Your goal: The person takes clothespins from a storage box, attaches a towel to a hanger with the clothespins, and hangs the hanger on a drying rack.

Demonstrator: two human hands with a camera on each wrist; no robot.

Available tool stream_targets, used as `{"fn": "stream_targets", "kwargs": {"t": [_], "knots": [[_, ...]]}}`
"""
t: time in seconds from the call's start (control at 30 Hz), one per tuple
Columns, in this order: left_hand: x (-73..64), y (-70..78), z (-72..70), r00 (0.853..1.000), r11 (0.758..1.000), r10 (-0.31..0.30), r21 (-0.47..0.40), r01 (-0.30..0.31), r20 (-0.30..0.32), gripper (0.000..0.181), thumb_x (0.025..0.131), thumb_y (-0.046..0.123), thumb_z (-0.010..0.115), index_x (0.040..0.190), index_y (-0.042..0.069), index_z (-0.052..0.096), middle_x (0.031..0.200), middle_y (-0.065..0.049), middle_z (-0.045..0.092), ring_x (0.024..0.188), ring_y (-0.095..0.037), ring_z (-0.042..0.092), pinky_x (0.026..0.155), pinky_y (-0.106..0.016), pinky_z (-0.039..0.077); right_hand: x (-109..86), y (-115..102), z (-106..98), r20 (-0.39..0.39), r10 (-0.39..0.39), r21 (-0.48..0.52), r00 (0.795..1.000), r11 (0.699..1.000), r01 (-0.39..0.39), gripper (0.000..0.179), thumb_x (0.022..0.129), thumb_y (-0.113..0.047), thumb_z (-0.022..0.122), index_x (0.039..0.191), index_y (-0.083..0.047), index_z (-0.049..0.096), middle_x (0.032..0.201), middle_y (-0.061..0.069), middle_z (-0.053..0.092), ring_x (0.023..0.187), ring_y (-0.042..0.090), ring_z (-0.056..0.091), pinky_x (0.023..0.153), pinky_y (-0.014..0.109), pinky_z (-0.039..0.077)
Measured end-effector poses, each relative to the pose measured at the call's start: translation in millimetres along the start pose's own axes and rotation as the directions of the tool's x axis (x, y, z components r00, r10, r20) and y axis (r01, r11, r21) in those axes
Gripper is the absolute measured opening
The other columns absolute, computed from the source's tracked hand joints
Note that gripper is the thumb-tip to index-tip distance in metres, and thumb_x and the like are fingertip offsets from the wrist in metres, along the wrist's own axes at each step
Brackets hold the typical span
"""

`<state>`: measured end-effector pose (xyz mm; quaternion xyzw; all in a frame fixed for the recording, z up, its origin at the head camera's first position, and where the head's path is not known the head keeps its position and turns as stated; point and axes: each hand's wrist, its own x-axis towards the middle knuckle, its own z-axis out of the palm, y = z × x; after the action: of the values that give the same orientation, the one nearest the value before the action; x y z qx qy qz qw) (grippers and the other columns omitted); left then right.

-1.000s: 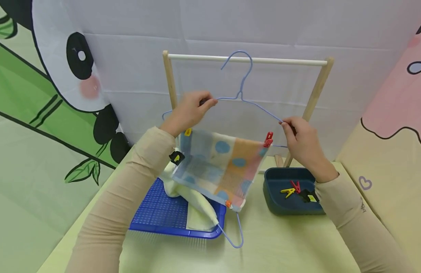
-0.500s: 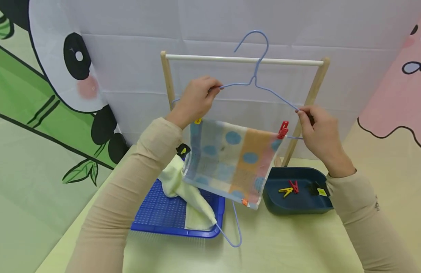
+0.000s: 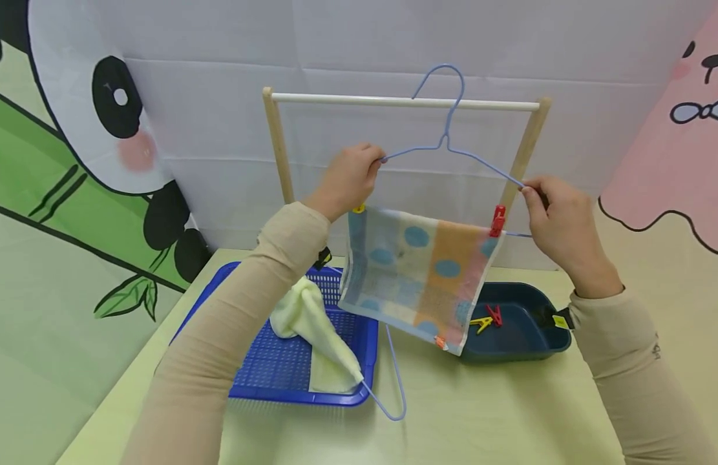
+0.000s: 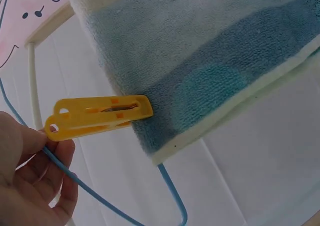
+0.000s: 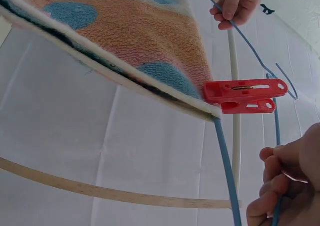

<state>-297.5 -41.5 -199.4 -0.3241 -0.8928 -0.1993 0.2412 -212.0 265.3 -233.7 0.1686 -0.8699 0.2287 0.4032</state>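
Head view: the left hand (image 3: pixel 354 174) and the right hand (image 3: pixel 568 226) each grip one shoulder of a blue wire hanger (image 3: pixel 447 134). The striped polka-dot towel (image 3: pixel 419 278) hangs from it in front of the drying rack (image 3: pixel 276 142), secured by a yellow clothespin (image 3: pixel 359 208) and a red clothespin (image 3: pixel 497 221). Step in hand, as judged: offering the loaded hanger up to the white rail (image 3: pixel 347 99). The hook (image 3: pixel 461 82) overlaps the rail in this view; engagement cannot be confirmed. The next move appears to call for seating the hook on the rail before either hand releases. The pale green desk (image 3: pixel 452 413) carries a blue plastic basket (image 3: pixel 300 396) containing a pale yellow cloth (image 3: pixel 315 323), and a dark blue bin (image 3: pixel 527 349) with loose clothespins (image 3: pixel 495 316). White sheeting (image 3: pixel 359 39) backs the rack; a panda print (image 3: pixel 117 97) covers the left side.

Left wrist view: the yellow clothespin clamps the towel near one corner; the left hand holds the wire beside it.

Right wrist view: the red clothespin clamps the opposite corner; the right hand is curled around the wire, clear of the clothespin
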Motion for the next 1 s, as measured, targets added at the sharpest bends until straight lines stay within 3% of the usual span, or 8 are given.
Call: {"fn": "stream_targets", "kwargs": {"t": [0.23, 0.43, 0.63, 1.0], "knots": [[8.3, -2.8, 18.2, 0.996, 0.992, -0.066, 0.108, 0.058, 0.067, 0.02, 0.1, 0.012, 0.048, 0.109, 0.005, 0.064, 0.1, -0.007, 0.065, 0.091, -0.021, 0.061, 0.082, -0.032, 0.047, -2.1, 4.6, -3.9, 0.049, 0.048, -0.028, 0.998, 0.999, -0.047, 0.021, 0.097, -0.008, 0.05, 0.104, 0.007, 0.064, 0.076, 0.016, 0.057, 0.057, 0.024, 0.041, 0.054, 0.029, 0.028], [19.2, -3.2, 31.2, 0.993, 0.986, -0.079, 0.154, 0.065, 0.089, 0.019, 0.1, 0.012, 0.047, 0.107, 0.004, 0.063, 0.1, -0.008, 0.066, 0.089, -0.022, 0.062, 0.079, -0.032, 0.049, 1.9, 6.7, -7.4, 0.082, 0.084, -0.063, 0.993, 0.995, -0.079, 0.025, 0.099, -0.009, 0.047, 0.105, 0.008, 0.063, 0.077, 0.018, 0.058, 0.057, 0.026, 0.042, 0.052, 0.033, 0.029], [32.0, -0.2, 31.5, 0.983, 0.98, -0.149, 0.145, 0.133, 0.106, 0.018, 0.101, 0.012, 0.046, 0.105, 0.006, 0.061, 0.098, -0.008, 0.066, 0.082, -0.02, 0.061, 0.071, -0.03, 0.048, 10.2, 7.0, -7.0, 0.1, 0.11, -0.073, 0.989, 0.992, -0.103, 0.027, 0.099, -0.009, 0.044, 0.104, 0.01, 0.061, 0.08, 0.021, 0.058, 0.061, 0.029, 0.045, 0.055, 0.039, 0.031], [53.4, -0.5, 36.2, 0.967, 0.95, -0.227, 0.244, 0.194, 0.115, 0.02, 0.098, 0.007, 0.047, 0.115, 0.008, 0.058, 0.111, -0.005, 0.066, 0.094, -0.021, 0.063, 0.074, -0.03, 0.05, 27.6, 8.8, -1.6, 0.129, 0.167, -0.103, 0.977, 0.983, -0.155, 0.029, 0.1, -0.012, 0.042, 0.104, 0.01, 0.06, 0.085, 0.024, 0.059, 0.066, 0.034, 0.049, 0.058, 0.041, 0.032]]}}
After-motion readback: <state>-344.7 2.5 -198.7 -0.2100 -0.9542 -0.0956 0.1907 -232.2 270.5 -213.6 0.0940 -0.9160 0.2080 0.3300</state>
